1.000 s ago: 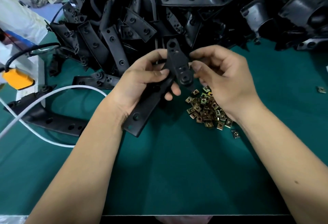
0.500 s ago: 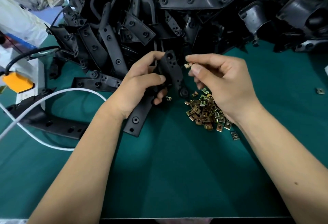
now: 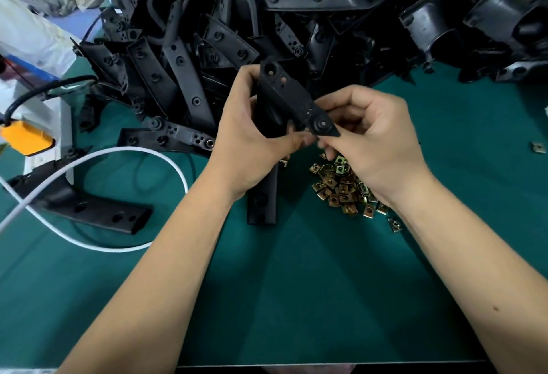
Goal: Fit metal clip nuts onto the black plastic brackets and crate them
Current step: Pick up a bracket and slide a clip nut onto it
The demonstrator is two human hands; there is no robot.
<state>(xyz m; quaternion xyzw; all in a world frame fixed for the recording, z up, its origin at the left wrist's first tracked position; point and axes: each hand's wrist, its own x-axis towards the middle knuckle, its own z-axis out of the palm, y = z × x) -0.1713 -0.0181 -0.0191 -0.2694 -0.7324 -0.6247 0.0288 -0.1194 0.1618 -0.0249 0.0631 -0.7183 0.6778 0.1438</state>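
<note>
One black bracket is held upright above the green mat — left hand wrapped around its body, right hand pinching the pointed lower tab. Clip nuts lie heaped just beneath. Risk — a misaligned nut could jam or slip off.

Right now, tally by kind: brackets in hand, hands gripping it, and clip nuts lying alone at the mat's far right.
Held bracket: 1
Hands gripping it: 2, left hand and right hand
Lone clip nut: 1
Total: 4
</note>
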